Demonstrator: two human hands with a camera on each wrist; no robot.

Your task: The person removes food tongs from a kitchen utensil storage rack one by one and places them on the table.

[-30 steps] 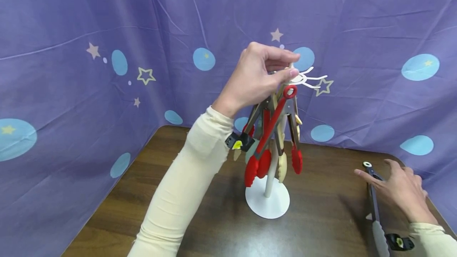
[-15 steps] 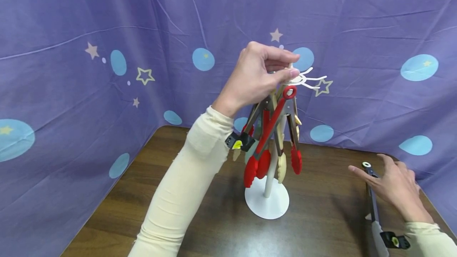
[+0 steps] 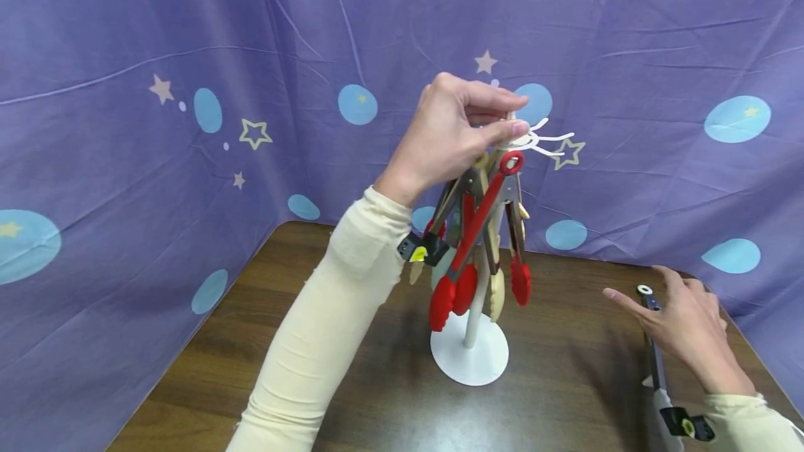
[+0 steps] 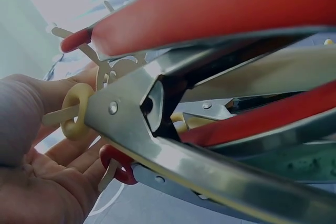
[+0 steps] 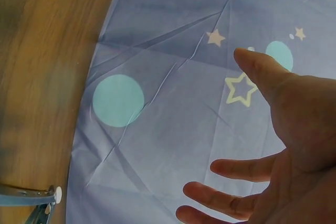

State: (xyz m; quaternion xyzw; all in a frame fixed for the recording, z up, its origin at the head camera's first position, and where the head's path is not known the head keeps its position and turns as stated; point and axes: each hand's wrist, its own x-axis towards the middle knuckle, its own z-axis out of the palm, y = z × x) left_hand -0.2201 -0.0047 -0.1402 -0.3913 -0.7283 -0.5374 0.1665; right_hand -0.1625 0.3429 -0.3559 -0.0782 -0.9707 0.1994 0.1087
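Note:
My left hand [image 3: 447,134] pinches the top of a white hook stand [image 3: 470,361] between thumb and fingers. From its hooks hang red tongs [image 3: 480,218] and cream tongs [image 3: 497,295], several pairs crowded together with jaws pointing down. In the left wrist view, cream-ringed tongs [image 4: 121,106] hang on a hook close to the palm of the left hand [image 4: 52,182]. At the right, my right hand [image 3: 686,319] hovers with fingers spread and nothing in it, beside dark-handled tongs [image 3: 655,361] with pale tips lying on the table. The right wrist view shows the right hand [image 5: 299,119] apart from anything.
White hooks [image 3: 553,138] stick out bare on the stand's right side. The stand stands on a brown wooden table [image 3: 565,361]. A purple curtain [image 3: 641,33] with stars and blue spots closes off the back and the left side.
My right hand has moved leftward, away from the table's right edge, with its fingers still spread. The left hand stays at the stand's top, and the hanging tongs have barely shifted.

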